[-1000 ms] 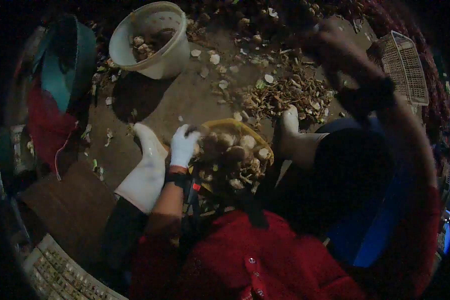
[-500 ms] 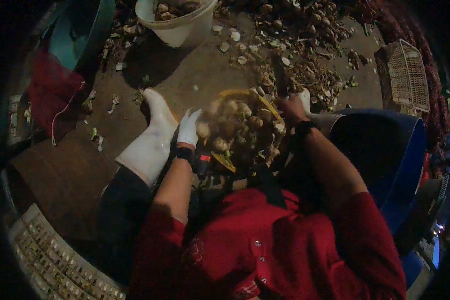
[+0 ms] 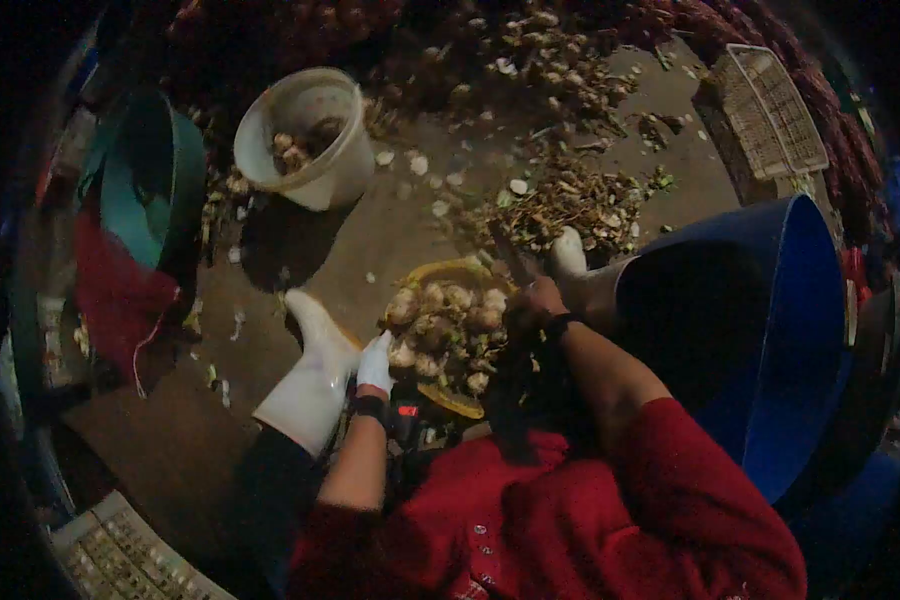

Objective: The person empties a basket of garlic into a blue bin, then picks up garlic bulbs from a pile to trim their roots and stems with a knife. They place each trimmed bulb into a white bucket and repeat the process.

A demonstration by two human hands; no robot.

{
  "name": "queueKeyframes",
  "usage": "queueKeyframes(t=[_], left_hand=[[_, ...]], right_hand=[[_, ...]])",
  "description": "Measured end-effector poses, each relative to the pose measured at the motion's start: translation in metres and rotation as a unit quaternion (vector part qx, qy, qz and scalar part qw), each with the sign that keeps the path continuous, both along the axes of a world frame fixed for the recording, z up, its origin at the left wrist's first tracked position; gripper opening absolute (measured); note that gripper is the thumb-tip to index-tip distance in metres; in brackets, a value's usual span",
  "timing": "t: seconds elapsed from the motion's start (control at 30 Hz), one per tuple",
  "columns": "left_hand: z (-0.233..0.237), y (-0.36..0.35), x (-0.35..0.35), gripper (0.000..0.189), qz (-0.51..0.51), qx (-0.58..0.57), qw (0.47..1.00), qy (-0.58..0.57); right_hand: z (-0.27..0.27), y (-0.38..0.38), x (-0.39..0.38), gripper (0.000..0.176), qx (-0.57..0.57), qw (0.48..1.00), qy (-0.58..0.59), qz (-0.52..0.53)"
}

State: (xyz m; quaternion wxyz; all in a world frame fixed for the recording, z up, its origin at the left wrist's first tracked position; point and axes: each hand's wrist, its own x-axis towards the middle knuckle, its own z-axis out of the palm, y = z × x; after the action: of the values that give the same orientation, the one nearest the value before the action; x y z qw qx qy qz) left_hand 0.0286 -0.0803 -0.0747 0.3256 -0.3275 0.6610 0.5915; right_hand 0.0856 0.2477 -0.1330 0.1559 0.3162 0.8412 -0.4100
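Note:
A shallow yellow-rimmed basket (image 3: 450, 400) sits between the white boots, filled with pale round garlic bulbs (image 3: 457, 297), some with green stems. My left hand (image 3: 376, 364), in a white glove, is at the basket's left rim, its fingers closed against a garlic bulb (image 3: 402, 354). To the right of the basket is my right hand (image 3: 544, 298), bare and curled round the handle of a dark knife (image 3: 511, 256). The blade points up and away, dim against the floor. Shadow partly hides the right fingers.
A white bucket (image 3: 320, 190) with some bulbs stands ahead left, near a green tub (image 3: 185, 165) and red mesh (image 3: 120, 290). Trimmings (image 3: 570, 205) litter the floor ahead. A large blue tub (image 3: 785, 300) is at right, a plastic crate (image 3: 770, 115) beyond it.
The view has tilted up and turned, so basket and hands appear lower. The knife shows more plainly beside the basket. My left hand stays by the same bulb at the left rim.

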Motion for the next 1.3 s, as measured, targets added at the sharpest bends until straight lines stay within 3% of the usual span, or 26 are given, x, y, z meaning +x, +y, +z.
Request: queueKeyframes(t=[0.1, 0.23, 0.27, 0.33, 0.37, 0.4, 0.43, 0.47, 0.53, 0.57, 0.63, 0.67, 0.77, 0.83, 0.9, 0.93, 0.97, 1.0, 1.03, 1.07, 1.1, 1.17, 1.2, 1.23, 1.27, 1.3], left_hand=[[-0.043, -0.033, -0.019, 0.036, -0.263, -0.103, 0.906, 0.316], [-0.071, -0.052, -0.098, 0.035, -0.070, 0.081, 0.982, 0.156], [-0.048, -0.048, -0.109, 0.033, -0.076, 0.084, 0.980, 0.162], [0.029, -0.033, -0.122, 0.030, -0.087, 0.112, 0.980, 0.142], [0.049, -0.027, -0.130, 0.029, -0.092, 0.137, 0.979, 0.117], [0.035, -0.038, -0.156, 0.025, -0.243, 0.049, 0.924, 0.290], [0.081, -0.009, -0.152, 0.023, -0.035, 0.143, 0.977, 0.152], [0.108, 0.002, -0.155, 0.024, -0.052, 0.142, 0.976, 0.159], [0.167, 0.037, -0.159, 0.025, -0.057, 0.130, 0.972, 0.188], [0.188, 0.048, -0.146, 0.024, -0.042, 0.115, 0.971, 0.204], [0.127, 0.026, -0.217, 0.018, -0.083, 0.133, 0.946, 0.284], [0.152, 0.053, -0.221, 0.020, -0.091, 0.176, 0.934, 0.296], [0.319, 0.172, -0.136, 0.022, -0.187, 0.269, 0.883, 0.337], [0.356, 0.221, -0.137, 0.020, -0.239, 0.341, 0.868, 0.269], [0.378, 0.276, -0.125, 0.022, -0.259, 0.370, 0.854, 0.259], [0.398, 0.299, -0.101, 0.021, -0.300, 0.374, 0.832, 0.279], [0.405, 0.324, -0.091, 0.017, -0.425, 0.320, 0.764, 0.366], [0.410, 0.347, -0.071, 0.018, -0.503, 0.210, 0.667, 0.508], [0.407, 0.371, -0.059, 0.024, -0.495, -0.027, 0.397, 0.773], [0.411, 0.395, -0.039, 0.027, -0.513, -0.007, 0.392, 0.764], [0.403, 0.418, -0.022, 0.035, -0.474, -0.003, 0.334, 0.815], [0.389, 0.460, 0.019, 0.025, -0.510, 0.173, 0.503, 0.676], [0.380, 0.479, 0.038, 0.023, -0.526, 0.222, 0.581, 0.581], [0.385, 0.486, 0.069, 0.026, -0.477, 0.321, 0.710, 0.407], [0.365, 0.504, 0.081, 0.030, -0.491, 0.274, 0.664, 0.493], [0.367, 0.501, 0.103, 0.028, -0.506, 0.298, 0.663, 0.465]], right_hand=[[-0.004, -0.007, -0.005, 0.038, -0.029, 0.998, 0.016, -0.047], [-0.020, -0.009, -0.037, 0.025, 0.073, 0.989, 0.126, -0.026], [0.056, -0.013, -0.052, 0.035, 0.002, 0.999, -0.042, -0.012], [0.062, -0.007, -0.072, 0.041, -0.083, 0.996, -0.011, 0.002], [0.081, -0.007, -0.081, 0.034, 0.001, 0.999, 0.039, -0.009], [0.101, -0.007, -0.096, 0.028, 0.086, 0.992, 0.085, -0.024], [0.102, 0.015, -0.125, 0.044, -0.020, 0.998, 0.050, 0.039], [0.137, 0.028, -0.128, 0.041, -0.066, 0.994, 0.085, 0.012], [0.162, 0.053, -0.147, 0.045, 0.049, 0.985, 0.165, 0.011], [0.205, 0.064, -0.138, 0.045, 0.069, 0.981, 0.182, 0.003], [0.285, 0.093, -0.125, 0.054, 0.012, 0.987, 0.158, 0.034], [0.290, 0.111, -0.131, 0.053, 0.028, 0.979, 0.196, -0.046], [0.379, 0.167, -0.080, 0.038, 0.103, 0.972, 0.199, -0.065], [0.457, 0.193, -0.018, 0.035, 0.100, 0.970, 0.215, -0.054], [0.445, 0.259, 0.024, 0.030, 0.110, 0.923, 0.369, 0.026], [0.505, 0.225, 0.069, 0.030, 0.016, 0.943, 0.320, -0.091], [0.500, 0.265, 0.094, 0.030, 0.193, 0.947, 0.255, 0.037], [0.483, 0.292, 0.122, 0.031, 0.085, 0.950, 0.279, -0.111], [0.507, 0.255, 0.158, 0.046, -0.070, 0.892, 0.424, -0.138], [0.502, 0.264, 0.186, 0.044, -0.065, 0.898, 0.392, -0.190], [0.496, 0.275, 0.214, 0.041, -0.059, 0.900, 0.358, -0.241], [0.486, 0.267, 0.254, 0.038, 0.058, 0.887, 0.359, -0.283], [0.475, 0.264, 0.270, 0.035, 0.039, 0.882, 0.321, -0.343], [0.461, 0.261, 0.290, 0.033, 0.020, 0.871, 0.281, -0.402], [0.398, 0.299, 0.330, 0.031, 0.004, 0.844, 0.321, -0.429], [0.336, 0.336, 0.367, 0.029, -0.010, 0.815, 0.362, -0.452]])
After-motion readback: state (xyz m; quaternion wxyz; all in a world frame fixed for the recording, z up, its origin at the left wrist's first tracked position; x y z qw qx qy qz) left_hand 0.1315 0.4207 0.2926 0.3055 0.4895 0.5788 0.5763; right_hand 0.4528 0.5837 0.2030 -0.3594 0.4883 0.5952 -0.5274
